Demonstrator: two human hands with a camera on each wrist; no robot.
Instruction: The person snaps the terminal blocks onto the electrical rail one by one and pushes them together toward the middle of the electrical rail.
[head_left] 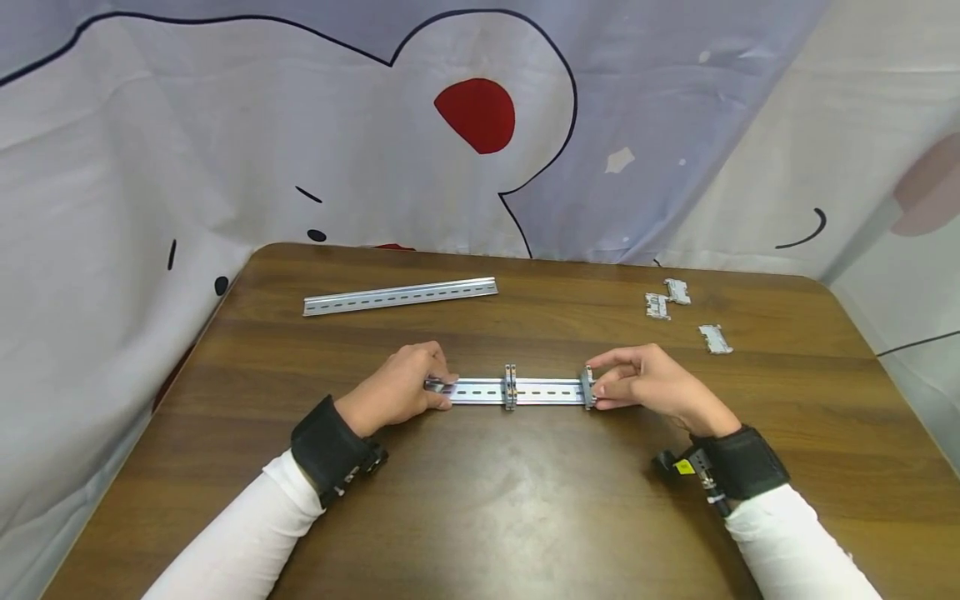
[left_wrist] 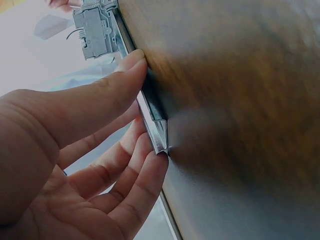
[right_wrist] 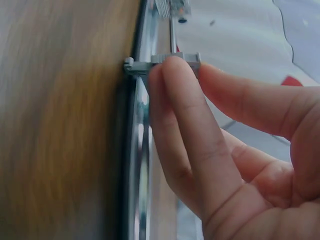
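Observation:
A slotted metal DIN rail [head_left: 477,392] lies across the table in front of me. My left hand [head_left: 401,385] holds its left end between thumb and fingers, as the left wrist view shows with the thumb [left_wrist: 131,65] along one edge and fingertips along the other. Near the middle of the rail, thin grey terminal blocks [head_left: 511,387] stand upright side by side. Toward the right end, my right hand [head_left: 651,385] pinches another grey terminal block [head_left: 587,387]. In the right wrist view this block [right_wrist: 142,68] sits across the rail, partly hidden by the fingertips.
A second metal rail [head_left: 401,296] lies at the back left of the brown wooden table [head_left: 510,508]. Three loose grey terminal blocks lie flat at the back right, one [head_left: 715,339] nearer than the other two [head_left: 667,300]. A patterned cloth [head_left: 337,142] hangs behind the table.

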